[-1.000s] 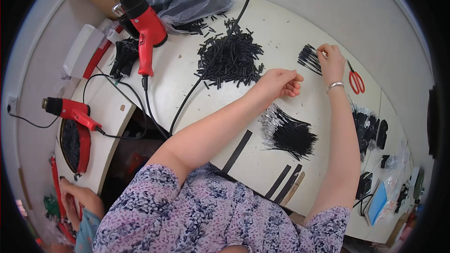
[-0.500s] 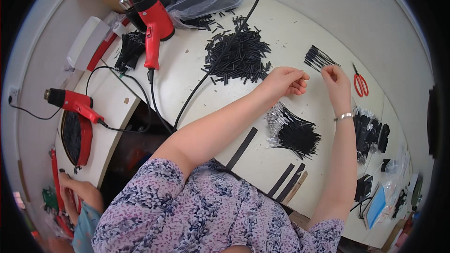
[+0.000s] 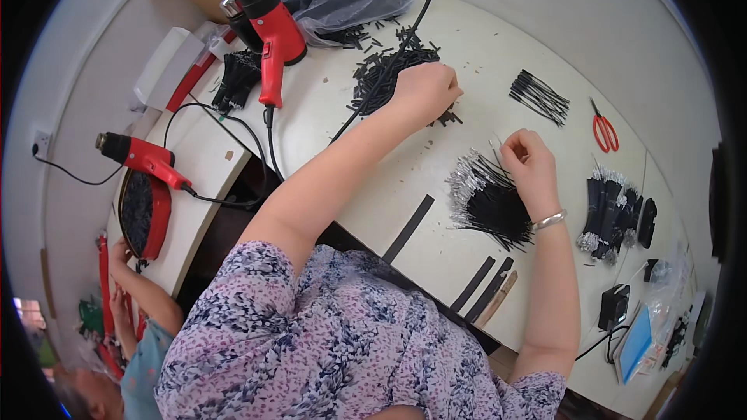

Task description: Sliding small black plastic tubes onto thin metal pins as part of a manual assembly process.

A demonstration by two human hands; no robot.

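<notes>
Left hand: the left hand (image 3: 424, 89), upper middle of the frame, rests curled on the heap of short black tubing pieces (image 3: 381, 74); whether it pinches one cannot be told.
Right hand: the right hand (image 3: 529, 163), right of centre, pinches one thin wire at the top of the bundle of black wires with silvery ends (image 3: 486, 202).
Handling: the wires look light, limp and springy, so best taken near the bared tip; the tubing pieces look tiny and easily scattered.
Surface: white counter (image 3: 482, 54).
</notes>
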